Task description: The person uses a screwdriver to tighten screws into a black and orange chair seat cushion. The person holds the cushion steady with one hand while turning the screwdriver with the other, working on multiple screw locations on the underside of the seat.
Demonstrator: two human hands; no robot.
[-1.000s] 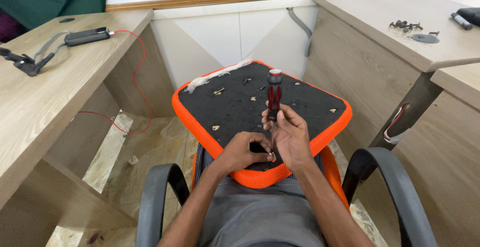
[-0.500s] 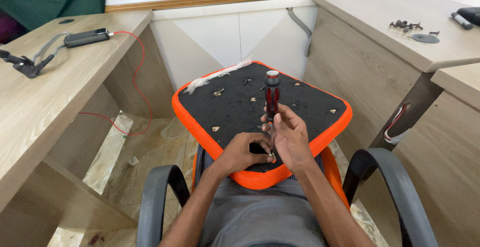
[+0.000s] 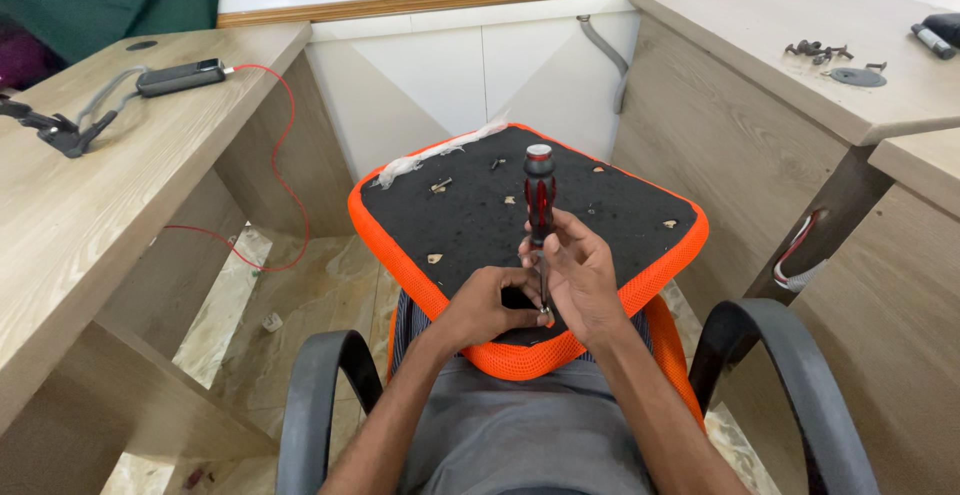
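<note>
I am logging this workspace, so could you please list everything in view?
screwdriver: 1, red and black, upright on seat pad
seat pad: 1, black underside, orange rim, on lap
armrests: 2, black, either side of lap
desks: 2, light wood, left and right
screws: small pile, dark, right desk
cable: 1, red, hanging off left desk
hands: left hand at the screwdriver tip; right hand gripping the shaft

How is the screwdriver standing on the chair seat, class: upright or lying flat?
Upright. The screwdriver has its red-and-black handle topmost and its tip down on the black underside of the seat, steadied by the right hand and the left hand.
</note>
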